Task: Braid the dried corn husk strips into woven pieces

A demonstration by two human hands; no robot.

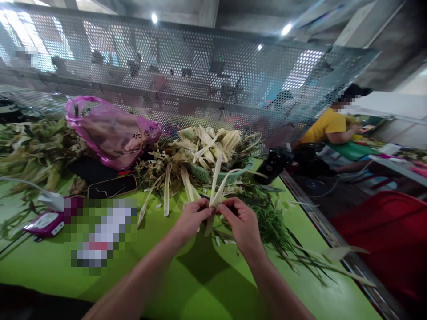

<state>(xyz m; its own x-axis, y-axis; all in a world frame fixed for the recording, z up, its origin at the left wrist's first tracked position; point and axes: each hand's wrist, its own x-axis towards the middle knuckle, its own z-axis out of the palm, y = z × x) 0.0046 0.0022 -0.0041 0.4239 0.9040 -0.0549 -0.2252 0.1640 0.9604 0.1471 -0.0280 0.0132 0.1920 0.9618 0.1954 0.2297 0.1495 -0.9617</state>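
Husk strips [219, 194] pinched between two hands above the worktop [160, 278]

The pale strips stand fanned upward from the fingertips, one nearly straight and one curving off to the right, while a short end hangs below. The left hand [196, 214] grips their base between thumb and forefinger, its other fingers curled in. The right hand [240, 218] closes thumb and fingers on the same strips just beside it, the two hands nearly meeting.

Green surface shows between the forearms and leftward below the phone [112, 186]. Room narrows ahead, where loose husks and a green basket [230, 178] heaped with pale husks [216, 144] sit just past the hands. To the right, a tangle of green strands [271, 226] lies near the right hand, its long ends reaching toward the worktop's slanting right edge; a red chair [383, 235] is beyond that edge. Along the far side stands a perforated screen [187, 66], with a pink bag [116, 133] in front of it, to the left of the basket.
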